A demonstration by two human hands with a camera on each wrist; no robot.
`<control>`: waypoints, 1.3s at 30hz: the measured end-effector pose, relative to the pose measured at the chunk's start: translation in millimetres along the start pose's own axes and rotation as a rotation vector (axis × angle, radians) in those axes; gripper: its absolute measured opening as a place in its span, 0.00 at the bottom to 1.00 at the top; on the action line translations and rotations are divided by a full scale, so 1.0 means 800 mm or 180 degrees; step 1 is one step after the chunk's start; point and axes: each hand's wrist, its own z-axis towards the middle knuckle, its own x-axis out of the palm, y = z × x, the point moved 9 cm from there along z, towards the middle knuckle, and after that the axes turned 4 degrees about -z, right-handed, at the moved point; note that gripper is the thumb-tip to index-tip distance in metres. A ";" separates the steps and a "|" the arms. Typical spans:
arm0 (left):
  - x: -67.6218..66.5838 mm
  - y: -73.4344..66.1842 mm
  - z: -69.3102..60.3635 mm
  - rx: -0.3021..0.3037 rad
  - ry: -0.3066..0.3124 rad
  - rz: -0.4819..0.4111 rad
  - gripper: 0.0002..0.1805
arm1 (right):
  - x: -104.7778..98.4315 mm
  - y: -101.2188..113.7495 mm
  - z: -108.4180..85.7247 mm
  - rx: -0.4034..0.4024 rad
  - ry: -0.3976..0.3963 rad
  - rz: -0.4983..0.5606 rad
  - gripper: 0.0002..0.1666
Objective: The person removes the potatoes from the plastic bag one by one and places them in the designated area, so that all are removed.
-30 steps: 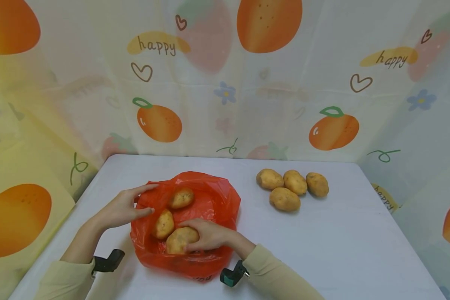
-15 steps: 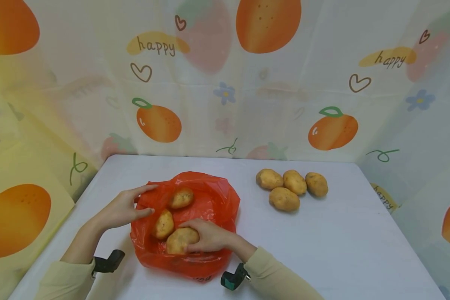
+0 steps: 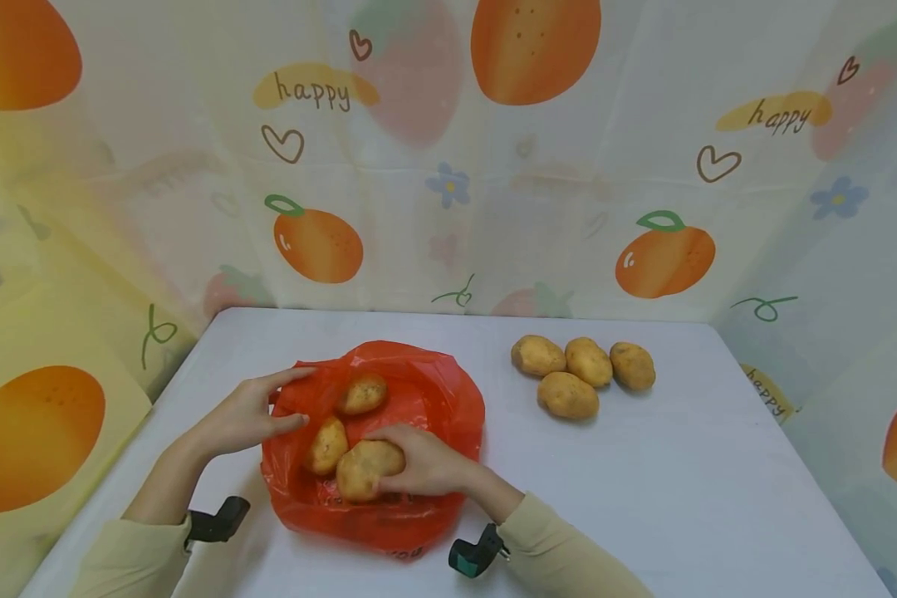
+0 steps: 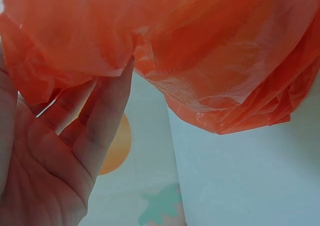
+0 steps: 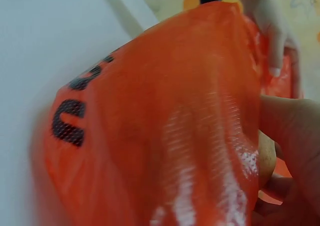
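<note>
In the head view, three potatoes are inside the red bag and four lie outside it, so the work looks partway through. The right hand grips the nearest potato, large and lumpy, its fingers and thumb closed about it; whether it rests on the bag's floor I cannot tell. A smooth oval potato and a far potato lie at the bag's left side. The loose four, a dull tan group, sit on the white table, to the far right. The left wrist view shows the left hand spread, fingers nearly straight against thin, creased film. In the right wrist view, the bag's wall is glossy, finely wrinkled, with black lettering.
</note>
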 end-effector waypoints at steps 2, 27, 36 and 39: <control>0.000 0.001 0.000 0.0007 -0.0008 0.0025 0.33 | -0.005 0.003 -0.001 -0.0009 -0.0041 0.0037 0.34; -0.003 -0.001 -0.001 0.0007 -0.0019 0.0022 0.33 | -0.076 0.022 -0.036 0.0036 -0.0892 0.0258 0.37; -0.002 0.002 0.000 -0.0049 -0.0009 -0.0036 0.33 | -0.101 0.017 -0.055 0.0041 -0.1126 0.0306 0.38; -0.001 0.004 0.001 -0.0069 0.0017 -0.0036 0.33 | -0.109 0.015 -0.063 0.0037 -0.1219 0.0341 0.38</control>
